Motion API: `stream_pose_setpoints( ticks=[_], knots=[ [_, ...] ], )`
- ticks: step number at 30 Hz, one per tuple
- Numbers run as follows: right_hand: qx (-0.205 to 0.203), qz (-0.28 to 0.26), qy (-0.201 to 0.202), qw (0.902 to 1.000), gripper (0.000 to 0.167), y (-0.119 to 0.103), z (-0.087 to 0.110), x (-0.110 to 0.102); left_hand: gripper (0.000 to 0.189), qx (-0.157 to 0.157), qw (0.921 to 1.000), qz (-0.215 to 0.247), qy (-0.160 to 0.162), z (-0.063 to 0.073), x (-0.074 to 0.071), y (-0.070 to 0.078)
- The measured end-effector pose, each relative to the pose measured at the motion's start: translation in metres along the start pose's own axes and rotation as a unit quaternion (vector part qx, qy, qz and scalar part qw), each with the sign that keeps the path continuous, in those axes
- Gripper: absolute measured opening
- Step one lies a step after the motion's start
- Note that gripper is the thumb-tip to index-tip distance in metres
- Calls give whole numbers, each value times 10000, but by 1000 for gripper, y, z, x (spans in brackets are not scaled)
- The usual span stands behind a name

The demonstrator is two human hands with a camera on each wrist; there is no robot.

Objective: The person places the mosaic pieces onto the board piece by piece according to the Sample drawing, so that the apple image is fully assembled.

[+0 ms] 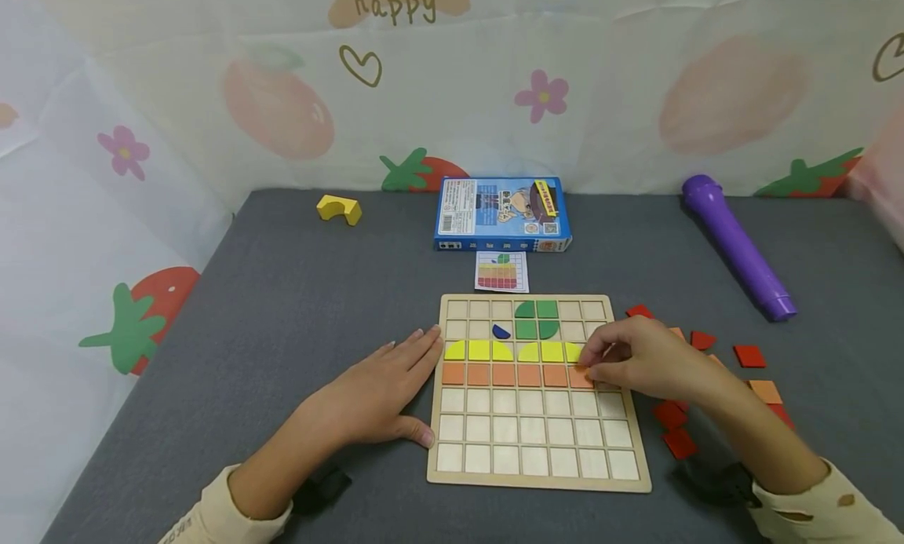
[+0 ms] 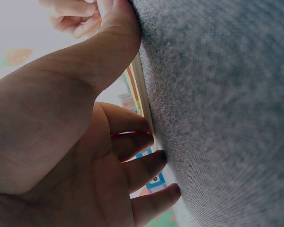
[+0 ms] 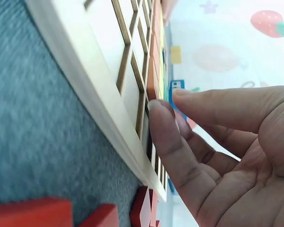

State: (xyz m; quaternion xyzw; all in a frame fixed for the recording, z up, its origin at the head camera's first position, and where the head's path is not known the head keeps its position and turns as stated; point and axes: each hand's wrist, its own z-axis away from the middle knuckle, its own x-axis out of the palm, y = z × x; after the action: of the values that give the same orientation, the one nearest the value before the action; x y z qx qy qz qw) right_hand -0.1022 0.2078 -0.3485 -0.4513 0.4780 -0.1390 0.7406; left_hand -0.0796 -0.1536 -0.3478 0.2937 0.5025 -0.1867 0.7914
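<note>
A wooden grid board [image 1: 538, 485] lies flat in front of me, with green, blue, yellow and orange tiles in its upper rows. Along the board's left edge rests my left hand [image 1: 384, 391], its fingers extended and the thumb near the lower left side. In the left wrist view, that hand's fingertips meet the cloth beside the board edge. My right hand [image 1: 646, 355] reaches over the right side and pinches at an orange tile [image 1: 581, 377] at the right end of the orange row. Its thumb and fingertips are close together by the tile [image 3: 152, 81] in the right wrist view.
Loose red tiles [image 1: 680, 443] and orange tiles [image 1: 765, 391] lie right of the board, partly under my right arm. Behind the board are a pattern card [image 1: 501, 272] and a blue box [image 1: 503, 214]. A yellow arch block [image 1: 340, 209] and a purple tube [image 1: 740, 248] stand farther back.
</note>
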Motion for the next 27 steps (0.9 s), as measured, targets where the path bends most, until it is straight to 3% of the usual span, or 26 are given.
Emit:
stream_pose_setpoints(
  ticks=[11, 17, 20, 24, 27],
  knots=[
    [49, 27, 118, 9999, 9, -5, 2, 2, 111, 54, 10000, -3, 37, 0, 1, -1],
    [474, 103, 342, 9982, 8, -2, 17, -15, 112, 40, 10000, -9, 24, -1, 1, -1],
    [717, 380, 464, 9956, 8, 5, 28, -28, 112, 17, 10000, 1, -9, -1, 1, -1],
    [857, 1185, 595, 9875, 6, 18, 43, -41, 111, 21, 10000, 38, -12, -1, 1, -2],
    [960, 1569, 444, 9819, 6, 29, 54, -48, 111, 18, 10000, 62, -19, -1, 1, -1]
  ],
)
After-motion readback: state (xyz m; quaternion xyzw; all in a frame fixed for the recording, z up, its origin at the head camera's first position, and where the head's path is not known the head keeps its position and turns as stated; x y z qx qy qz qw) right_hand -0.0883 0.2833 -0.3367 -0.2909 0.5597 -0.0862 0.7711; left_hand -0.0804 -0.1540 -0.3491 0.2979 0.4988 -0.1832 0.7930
